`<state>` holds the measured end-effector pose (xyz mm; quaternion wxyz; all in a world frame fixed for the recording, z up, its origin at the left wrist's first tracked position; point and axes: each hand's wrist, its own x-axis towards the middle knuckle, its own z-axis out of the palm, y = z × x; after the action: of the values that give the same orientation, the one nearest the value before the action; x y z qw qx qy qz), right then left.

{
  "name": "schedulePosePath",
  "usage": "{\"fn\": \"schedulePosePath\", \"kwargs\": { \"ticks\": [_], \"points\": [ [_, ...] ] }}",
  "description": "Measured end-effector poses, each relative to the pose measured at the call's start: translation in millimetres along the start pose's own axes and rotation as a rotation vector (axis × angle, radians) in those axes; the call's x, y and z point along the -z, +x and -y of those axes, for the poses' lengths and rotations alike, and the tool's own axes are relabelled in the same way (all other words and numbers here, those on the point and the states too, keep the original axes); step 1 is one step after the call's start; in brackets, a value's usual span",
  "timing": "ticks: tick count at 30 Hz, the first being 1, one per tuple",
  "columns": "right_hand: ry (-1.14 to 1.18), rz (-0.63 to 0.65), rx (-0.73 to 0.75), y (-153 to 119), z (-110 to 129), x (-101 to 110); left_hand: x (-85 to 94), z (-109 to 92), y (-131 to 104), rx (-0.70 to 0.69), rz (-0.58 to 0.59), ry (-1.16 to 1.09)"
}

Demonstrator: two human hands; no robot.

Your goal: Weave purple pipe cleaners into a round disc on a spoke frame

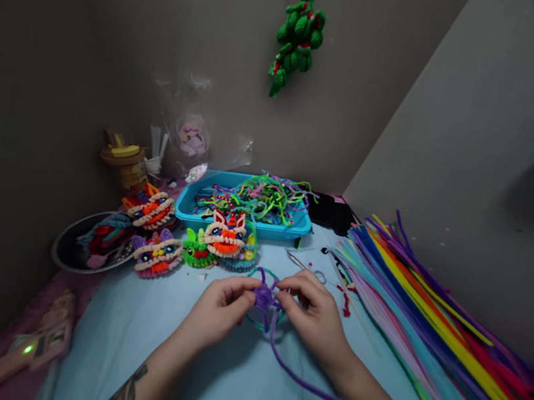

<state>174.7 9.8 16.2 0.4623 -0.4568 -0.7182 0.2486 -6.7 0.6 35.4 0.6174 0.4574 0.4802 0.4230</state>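
Note:
Between both hands, a little above the table, is a small coiled piece of purple pipe cleaner (264, 297) with several loose ends sticking out. My left hand (225, 303) pinches its left side between thumb and fingers. On the other side, my right hand (307, 308) pinches the purple pipe cleaner close to where its ends leave the coil. One long purple end curves down and right toward my right forearm. A teal pipe cleaner ring (254, 323) shows partly behind the coil; whether it is joined to it I cannot tell.
Pipe cleaner lion heads (225, 237) stand behind the hands, before a blue tray (243, 226) of tangled scraps. Scissors (305, 265) lie beyond my right hand. A large bundle of colored pipe cleaners (424, 315) covers the right side. A metal bowl (58, 250) sits left.

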Motion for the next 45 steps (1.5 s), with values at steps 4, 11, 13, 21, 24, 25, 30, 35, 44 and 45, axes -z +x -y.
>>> {"fn": "schedulePosePath", "kwargs": {
  "ticks": [4, 11, 13, 21, 24, 25, 30, 35, 44, 45],
  "points": [
    [0.011, 0.025, -0.002, -1, 0, 1, 1.1, 2, 1, 0.002, 0.006, -0.001],
    [0.018, 0.019, 0.072, -2, 4, 1, 0.4, 1, -1, 0.013, 0.010, -0.018],
    [0.026, 0.018, 0.076, -2, 4, 1, 0.1, 2, -1, 0.002, 0.018, -0.035],
    [0.043, 0.047, 0.091, -2, -1, -1, 1.8, 7, 0, -0.031, 0.035, -0.069],
    [0.008, 0.055, 0.132, -4, 0, 0, 2.1, 6, 1, -0.039, 0.002, -0.059],
    [-0.013, 0.056, 0.154, -5, 0, 0, 2.0, 6, 1, -0.039, -0.009, -0.056],
    [-0.227, 0.010, 0.267, -9, 3, 0, 0.3, 6, 1, -0.041, -0.069, -0.013],
    [-0.356, 0.032, 0.334, -11, 9, -3, -3.0, 10, 1, -0.064, -0.118, 0.015],
    [-0.214, 0.024, 0.294, -10, 8, -8, -11.9, 11, -7, -0.335, -0.272, 0.302],
    [-0.192, 0.019, 0.263, -10, 7, -9, -12.1, 12, -7, -0.360, -0.278, 0.322]
  ]
}}
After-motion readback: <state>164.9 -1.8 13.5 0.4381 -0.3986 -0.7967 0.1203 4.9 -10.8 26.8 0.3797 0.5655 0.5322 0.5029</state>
